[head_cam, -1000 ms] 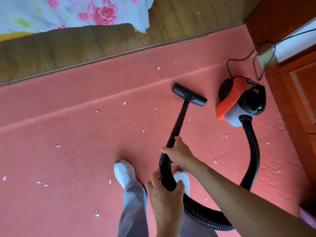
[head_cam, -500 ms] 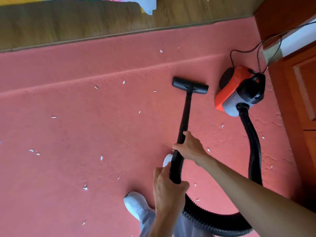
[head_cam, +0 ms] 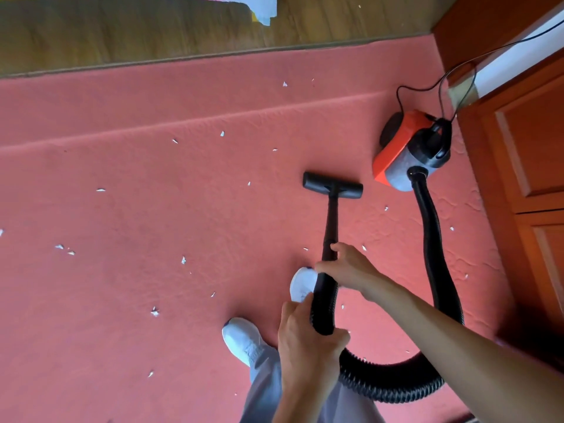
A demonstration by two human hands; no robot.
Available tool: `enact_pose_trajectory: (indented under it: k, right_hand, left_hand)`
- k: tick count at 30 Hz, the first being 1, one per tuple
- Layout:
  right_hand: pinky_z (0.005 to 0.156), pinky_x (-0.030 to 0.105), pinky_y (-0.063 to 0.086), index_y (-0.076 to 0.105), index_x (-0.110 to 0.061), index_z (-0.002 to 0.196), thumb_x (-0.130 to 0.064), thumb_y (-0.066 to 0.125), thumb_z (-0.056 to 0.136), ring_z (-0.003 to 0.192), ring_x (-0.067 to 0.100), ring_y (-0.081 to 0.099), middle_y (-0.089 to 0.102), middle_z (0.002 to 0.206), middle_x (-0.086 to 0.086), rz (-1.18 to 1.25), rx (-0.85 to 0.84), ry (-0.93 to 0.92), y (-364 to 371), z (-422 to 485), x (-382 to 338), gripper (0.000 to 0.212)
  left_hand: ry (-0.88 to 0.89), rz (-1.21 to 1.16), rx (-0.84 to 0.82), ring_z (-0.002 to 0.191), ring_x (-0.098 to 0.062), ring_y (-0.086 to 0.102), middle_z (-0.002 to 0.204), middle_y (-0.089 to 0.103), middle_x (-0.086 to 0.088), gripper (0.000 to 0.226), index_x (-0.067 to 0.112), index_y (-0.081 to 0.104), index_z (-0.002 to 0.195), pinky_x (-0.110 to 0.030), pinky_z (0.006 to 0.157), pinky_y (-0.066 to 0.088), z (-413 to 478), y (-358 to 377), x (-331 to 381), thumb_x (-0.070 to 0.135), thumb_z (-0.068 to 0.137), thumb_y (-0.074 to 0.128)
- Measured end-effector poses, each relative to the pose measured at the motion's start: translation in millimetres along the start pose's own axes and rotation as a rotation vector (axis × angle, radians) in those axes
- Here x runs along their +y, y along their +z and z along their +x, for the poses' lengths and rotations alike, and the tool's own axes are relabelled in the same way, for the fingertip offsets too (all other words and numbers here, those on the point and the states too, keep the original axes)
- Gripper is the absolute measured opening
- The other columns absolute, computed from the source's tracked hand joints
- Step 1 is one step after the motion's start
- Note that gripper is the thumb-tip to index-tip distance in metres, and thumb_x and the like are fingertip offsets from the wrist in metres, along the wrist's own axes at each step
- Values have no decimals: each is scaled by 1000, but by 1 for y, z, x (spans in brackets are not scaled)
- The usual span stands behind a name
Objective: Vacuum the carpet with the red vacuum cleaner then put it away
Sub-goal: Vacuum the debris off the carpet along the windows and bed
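The red vacuum cleaner [head_cam: 409, 149] sits on the red carpet [head_cam: 122, 209] at the right, by the wooden door. Its black ribbed hose [head_cam: 433, 239] loops down and round to the black wand [head_cam: 331, 227]. The wand ends in a flat black floor nozzle [head_cam: 332, 185] that lies on the carpet. My right hand [head_cam: 348, 267] grips the wand where it meets the hose. My left hand [head_cam: 305, 346] grips the ribbed hose end just below. Several small white paper scraps [head_cam: 155, 312] lie scattered over the carpet.
A wooden door and frame [head_cam: 531, 166] stand along the right. The black power cord [head_cam: 451, 74] runs from the vacuum up toward the wall. Bare wood floor [head_cam: 137, 29] borders the carpet at the top. My white shoes [head_cam: 241, 337] stand left of the wand.
The nozzle has been drawn back toward me and turned square to the wand. My feet have shifted, with one shoe stepping back left. Both hands keep their hold.
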State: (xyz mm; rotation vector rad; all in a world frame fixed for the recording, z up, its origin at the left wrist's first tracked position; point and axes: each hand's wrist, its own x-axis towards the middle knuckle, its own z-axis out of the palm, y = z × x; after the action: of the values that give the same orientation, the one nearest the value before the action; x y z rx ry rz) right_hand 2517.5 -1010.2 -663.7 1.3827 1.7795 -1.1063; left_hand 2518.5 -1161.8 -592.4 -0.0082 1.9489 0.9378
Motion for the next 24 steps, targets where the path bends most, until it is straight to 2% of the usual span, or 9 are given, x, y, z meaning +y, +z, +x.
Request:
enact_pose_trajectory:
  k: [3, 5, 6, 9, 11, 13, 18, 20, 24]
  right_hand:
    - [84, 40, 58, 53, -12, 128, -25, 71, 77, 97, 25, 67, 65, 110, 8, 69, 23, -11, -1, 16, -15, 56]
    - [85, 45, 58, 55, -10, 115, -28, 73, 72, 96, 27, 68, 66, 108, 10, 83, 23, -30, 1, 26, -23, 50]
    - [83, 45, 59, 54, -10, 104, -32, 73, 67, 94, 27, 69, 68, 106, 11, 74, 25, -38, 4, 31, -26, 47]
    - [79, 43, 60, 58, -11, 101, -38, 69, 59, 90, 25, 69, 70, 102, 10, 32, 17, -43, 12, 34, -27, 52]
    - [73, 36, 59, 58, -11, 104, -36, 69, 67, 89, 24, 67, 68, 101, 10, -28, 10, -42, 15, 19, -30, 45]
    - [68, 32, 52, 58, -11, 105, -34, 68, 75, 90, 24, 65, 67, 103, 9, -124, -9, -47, 17, 4, -31, 40]
    - [83, 34, 51, 53, -11, 123, -34, 67, 82, 104, 29, 61, 63, 117, 9, -289, -52, -84, 24, -26, -25, 49]
    - [77, 33, 49, 53, -10, 118, -33, 65, 82, 99, 29, 62, 64, 109, 9, -328, -16, -105, 30, -26, -23, 45]
    - [66, 31, 42, 50, -7, 114, -27, 63, 83, 91, 34, 62, 66, 103, 13, -354, 78, -129, 44, -8, -22, 39]
  left_hand:
    - [57, -17, 105, 88, -7, 51, 107, 54, 9, 43, 26, 59, 117, -15, 71, 37, 16, 6, -3, 13, 77, 68]
    - [68, -9, 147, 98, -13, 53, 112, 55, 7, 48, 23, 56, 122, -20, 73, 36, 30, 7, -4, 13, 77, 68]
    - [56, 2, 147, 99, -16, 54, 112, 54, 5, 47, 21, 55, 122, -24, 75, 38, 34, 6, -4, 13, 77, 67]
    - [27, 26, 148, 96, -19, 54, 107, 51, 4, 42, 19, 53, 117, -28, 76, 42, 35, 4, -8, 16, 77, 66]
    - [20, 31, 153, 96, -18, 52, 105, 48, 6, 41, 21, 49, 114, -26, 77, 39, 22, 4, -7, 19, 76, 67]
    - [3, 17, 166, 96, -17, 50, 102, 46, 8, 42, 22, 46, 109, -26, 78, 38, 3, 5, -5, 21, 74, 69]
    - [-112, -88, 184, 93, -12, 51, 99, 43, 11, 40, 24, 47, 103, -21, 69, 37, -29, 8, -10, 22, 71, 71]
    - [-141, -96, 179, 94, -12, 53, 100, 43, 12, 42, 25, 47, 105, -19, 66, 36, -26, 9, -15, 21, 72, 72]
    - [-168, -109, 148, 97, -13, 52, 102, 46, 11, 37, 22, 50, 105, -17, 69, 32, -5, 11, -18, 20, 75, 71]
